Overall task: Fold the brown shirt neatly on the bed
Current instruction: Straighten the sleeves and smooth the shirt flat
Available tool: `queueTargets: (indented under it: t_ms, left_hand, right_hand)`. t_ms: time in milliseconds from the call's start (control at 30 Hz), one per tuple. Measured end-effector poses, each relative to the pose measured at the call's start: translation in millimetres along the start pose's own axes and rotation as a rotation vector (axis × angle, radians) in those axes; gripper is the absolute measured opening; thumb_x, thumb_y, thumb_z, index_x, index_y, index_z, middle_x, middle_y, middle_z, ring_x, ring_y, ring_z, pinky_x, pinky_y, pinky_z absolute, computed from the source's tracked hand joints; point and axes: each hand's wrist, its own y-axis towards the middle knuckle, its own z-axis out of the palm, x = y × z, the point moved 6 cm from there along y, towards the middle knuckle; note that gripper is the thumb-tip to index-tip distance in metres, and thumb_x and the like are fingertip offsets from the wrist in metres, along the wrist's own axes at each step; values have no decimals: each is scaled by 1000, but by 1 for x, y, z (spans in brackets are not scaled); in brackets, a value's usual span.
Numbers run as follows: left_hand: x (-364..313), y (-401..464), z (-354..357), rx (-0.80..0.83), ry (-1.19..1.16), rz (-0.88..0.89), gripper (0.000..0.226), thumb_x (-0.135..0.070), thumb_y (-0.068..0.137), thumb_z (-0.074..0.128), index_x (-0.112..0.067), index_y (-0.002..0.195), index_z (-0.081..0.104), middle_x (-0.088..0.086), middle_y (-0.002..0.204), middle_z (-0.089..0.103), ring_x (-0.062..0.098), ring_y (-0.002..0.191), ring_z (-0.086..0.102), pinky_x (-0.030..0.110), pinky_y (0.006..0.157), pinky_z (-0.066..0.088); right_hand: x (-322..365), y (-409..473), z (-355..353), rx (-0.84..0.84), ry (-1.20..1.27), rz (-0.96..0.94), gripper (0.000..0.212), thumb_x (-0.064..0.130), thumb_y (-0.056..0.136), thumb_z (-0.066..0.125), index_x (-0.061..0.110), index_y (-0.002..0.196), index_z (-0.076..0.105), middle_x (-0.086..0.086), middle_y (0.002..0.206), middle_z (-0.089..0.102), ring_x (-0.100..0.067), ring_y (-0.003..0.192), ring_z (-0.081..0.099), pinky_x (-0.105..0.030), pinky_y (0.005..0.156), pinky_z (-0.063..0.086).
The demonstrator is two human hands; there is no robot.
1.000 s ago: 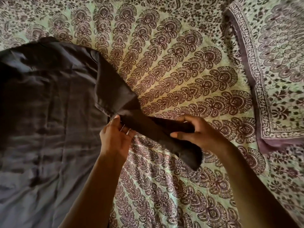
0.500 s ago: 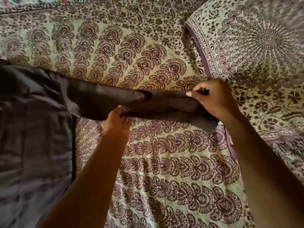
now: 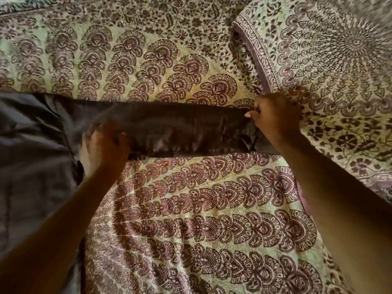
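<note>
The brown shirt [image 3: 31, 166] lies spread on the left side of the bed. One sleeve [image 3: 180, 128] stretches out flat and straight to the right across the patterned bedcover [image 3: 191, 219]. My left hand [image 3: 104, 145] rests on the sleeve near the shoulder seam, fingers spread and blurred by motion. At the far end of the sleeve, my right hand [image 3: 275, 117] pinches the cuff, pulling it taut beside the pillow. The left part of the shirt runs out of view.
A pillow [image 3: 339, 60] in the same purple and cream print lies at the upper right, its border close to my right hand. Patterned bedcover fills the view above and below the sleeve.
The sleeve was bunched and lifted between both hands; now it is pulled out straight and laid flat. My right hand moved right and up toward the pillow, and my left hand flattened onto the sleeve.
</note>
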Motion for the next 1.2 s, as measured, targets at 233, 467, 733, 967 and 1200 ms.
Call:
queueTargets:
  t_ms: [233, 467, 733, 967, 1200]
  left_hand:
    - [47, 56, 32, 286, 163, 206, 72, -57, 95, 42, -22, 157, 39, 9, 169, 26, 38, 154, 25, 67, 119, 27]
    - [99, 66, -23, 8, 213, 175, 51, -34, 94, 47, -28, 144, 45, 13, 158, 39, 48, 135, 43, 64, 108, 39]
    - [181, 75, -40, 165, 299, 238, 68, -61, 96, 25, -39, 160, 28, 0, 171, 22, 37, 155, 22, 65, 118, 28]
    - [220, 88, -46, 1, 364, 142, 60, -44, 107, 30, -31, 164, 18, -5, 174, 4, 23, 161, 4, 55, 125, 14]
    - [244, 97, -36, -31, 315, 113, 66, -43, 105, 25, -25, 166, 8, -5, 174, 1, 15, 160, 3, 46, 128, 12]
  right_hand:
    - [91, -27, 11, -72, 159, -102, 42, 24, 87, 75, 7, 125, 66, -18, 130, 61, -39, 125, 54, -52, 97, 51]
    - [249, -63, 69, 312, 353, -391, 59, 58, 105, 40, 36, 159, 31, -5, 173, 12, -26, 159, 12, -56, 125, 20]
    - [262, -27, 60, 168, 264, -81, 81, 73, 99, 18, 22, 160, 35, -13, 172, 15, -36, 159, 9, -60, 124, 13]
    - [479, -36, 47, 175, 396, -525, 67, 42, 105, 36, 9, 163, 25, -9, 174, 8, -29, 161, 2, -54, 127, 10]
    - [551, -3, 86, 351, 306, -564, 68, 38, 105, 39, 18, 166, 15, 0, 175, 0, -19, 161, -4, -48, 129, 2]
